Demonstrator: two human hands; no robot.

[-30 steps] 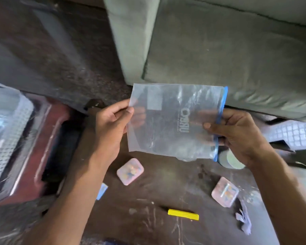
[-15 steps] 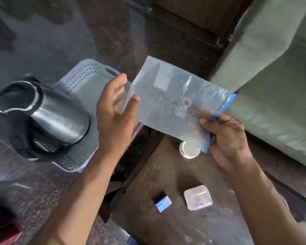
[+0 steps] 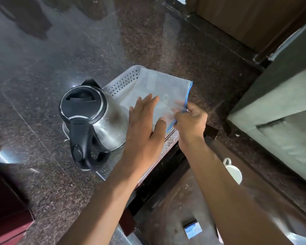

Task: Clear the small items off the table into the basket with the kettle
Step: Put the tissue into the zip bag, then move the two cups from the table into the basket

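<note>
A clear zip bag [image 3: 159, 85] with a blue seal strip lies flat over the white perforated basket [image 3: 124, 82] on the dark floor. The steel kettle [image 3: 90, 117] with black lid and handle stands in the basket's left part. My right hand [image 3: 191, 122] pinches the bag at its blue edge. My left hand [image 3: 145, 126] hovers flat over the bag beside the kettle, fingers straight; whether it touches the bag I cannot tell. The brown table [image 3: 175, 200] is at the lower right, under my arms.
On the table lie a small blue-white packet [image 3: 193, 228] and a white round lid [image 3: 234, 173]. A grey sofa [image 3: 281, 110] stands at the right. A dark red object [image 3: 5, 209] sits at the lower left. A wooden panel runs along the top right.
My view swung left from the table to the basket. Both hands carried the bag down onto the basket; my left hand let go of the bag and now spreads flat above it.
</note>
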